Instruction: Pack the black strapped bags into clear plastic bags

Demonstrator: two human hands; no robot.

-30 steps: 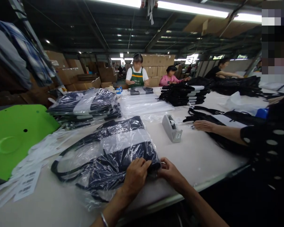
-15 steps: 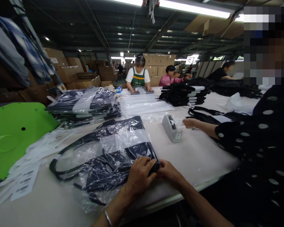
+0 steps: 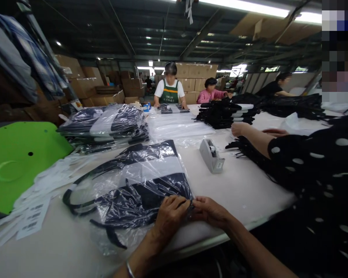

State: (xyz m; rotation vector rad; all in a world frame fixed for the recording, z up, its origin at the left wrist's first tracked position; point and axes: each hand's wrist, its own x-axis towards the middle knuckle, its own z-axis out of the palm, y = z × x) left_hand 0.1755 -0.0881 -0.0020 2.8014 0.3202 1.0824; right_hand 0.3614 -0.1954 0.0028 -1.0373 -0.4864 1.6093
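A clear plastic bag (image 3: 153,193) lies flat on the table in front of me. Inside it is a folded dark navy fabric item (image 3: 110,206) with long straps and a white paper band (image 3: 162,166) across it. My left hand (image 3: 174,212) is closed on the bag's near right corner, fingers curled over the plastic. Beside it, almost touching, my right hand (image 3: 210,211) pinches the bag's edge at the same corner. The fingertips partly hide the plastic between them.
A grey tape dispenser (image 3: 211,156) stands beyond my right hand. Bagged dark items (image 3: 104,123) are stacked at the back left, near white labels (image 3: 34,216) and a green panel (image 3: 23,162). A co-worker's arm (image 3: 253,138) reaches in from the right over black fabric (image 3: 246,152).
The dark fabric corner by my hands now sits under the plastic, and both hands have shifted slightly. The neighbouring co-worker's hand has moved away from the tape dispenser, up and right.
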